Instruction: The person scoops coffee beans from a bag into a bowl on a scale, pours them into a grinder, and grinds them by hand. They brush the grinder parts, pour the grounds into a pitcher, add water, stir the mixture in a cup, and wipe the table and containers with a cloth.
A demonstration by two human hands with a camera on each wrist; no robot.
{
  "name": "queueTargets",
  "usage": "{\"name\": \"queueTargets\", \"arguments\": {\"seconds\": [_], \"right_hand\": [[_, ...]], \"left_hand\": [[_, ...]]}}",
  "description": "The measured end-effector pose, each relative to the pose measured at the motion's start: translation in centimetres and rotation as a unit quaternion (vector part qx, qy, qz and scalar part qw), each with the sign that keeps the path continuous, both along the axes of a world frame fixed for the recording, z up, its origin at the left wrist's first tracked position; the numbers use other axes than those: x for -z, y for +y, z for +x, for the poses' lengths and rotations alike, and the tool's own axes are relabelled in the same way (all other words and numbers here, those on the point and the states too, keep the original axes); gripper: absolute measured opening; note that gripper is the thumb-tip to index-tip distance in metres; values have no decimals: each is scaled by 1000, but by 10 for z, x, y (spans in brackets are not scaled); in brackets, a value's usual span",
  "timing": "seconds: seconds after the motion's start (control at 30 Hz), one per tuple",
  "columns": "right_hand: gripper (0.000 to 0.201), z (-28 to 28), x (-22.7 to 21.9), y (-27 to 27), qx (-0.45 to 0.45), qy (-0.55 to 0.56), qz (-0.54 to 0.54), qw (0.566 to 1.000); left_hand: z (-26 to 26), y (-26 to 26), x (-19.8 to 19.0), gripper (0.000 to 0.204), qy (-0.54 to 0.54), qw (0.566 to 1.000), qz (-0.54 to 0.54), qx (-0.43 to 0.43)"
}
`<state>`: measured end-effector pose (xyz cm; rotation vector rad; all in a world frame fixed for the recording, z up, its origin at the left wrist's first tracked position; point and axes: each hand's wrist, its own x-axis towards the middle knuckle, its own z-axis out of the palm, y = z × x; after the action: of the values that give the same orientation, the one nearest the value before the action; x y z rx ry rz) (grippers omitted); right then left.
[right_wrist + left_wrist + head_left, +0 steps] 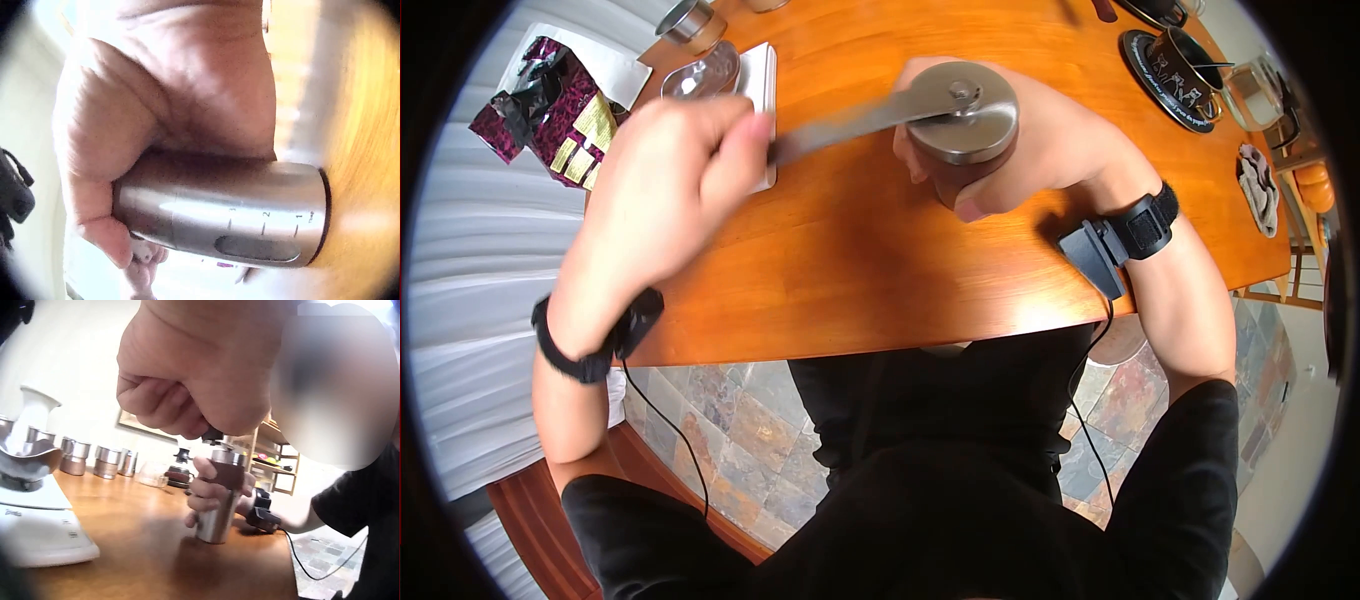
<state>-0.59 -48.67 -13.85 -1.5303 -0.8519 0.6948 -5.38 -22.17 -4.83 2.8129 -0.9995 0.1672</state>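
A steel hand coffee grinder (985,135) stands upright on the wooden table, a dark band round its upper body. My right hand (1055,130) wraps around that body. In the right wrist view the grinder's steel lower part (269,194) shows a slot window and printed marks, its base at the tabletop. From the lid a flat crank handle (840,130) reaches out to the left. My left hand (665,170) grips the crank's end with curled fingers. A bit of the black knob (214,435) shows below that fist in the left wrist view; the rest is hidden.
A white scale (47,534) lies beyond my left hand, with a glass vessel (705,75) by it. A purple-and-black bag (550,115) lies at the left. Back right are a dark cup (1182,75) on a saucer (1145,75) and a cloth (1258,190). Several canisters (75,455) line the back.
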Motion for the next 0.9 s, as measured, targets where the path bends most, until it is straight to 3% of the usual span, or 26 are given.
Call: {"name": "queueTargets", "arguments": {"seconds": [0.07,0.2,0.23,0.3,0.37,0.43,0.53,0.63,0.77,0.9], "right_hand": [[62,-2,-1,4,-14,-13,-14,1000],[58,-9,-6,7,-28,-18,-21,999],[57,-9,-5,6,-29,-20,-22,999],[41,-8,3,6,-38,-58,28,997],[38,-8,7,5,-28,-94,59,993],[40,-10,7,6,-16,-117,73,990],[47,-13,4,6,-33,-117,21,992],[50,-16,3,4,-20,-128,54,990],[55,-17,-7,2,-8,-138,23,990],[57,-15,-6,1,-5,-124,31,992]], "left_hand": [[19,-5,1,30,57,992,-48,-100],[53,-28,-8,32,47,994,-36,-92],[60,-39,-16,35,85,992,6,-98],[70,-57,-22,41,123,986,48,-102],[79,-73,-24,49,135,991,10,-21],[81,-98,-27,50,133,990,30,-34],[75,-125,-39,49,138,981,48,129],[40,-146,-50,47,125,969,76,198],[28,-149,-45,40,66,944,103,308],[-9,-139,-32,34,12,929,81,362]]}}
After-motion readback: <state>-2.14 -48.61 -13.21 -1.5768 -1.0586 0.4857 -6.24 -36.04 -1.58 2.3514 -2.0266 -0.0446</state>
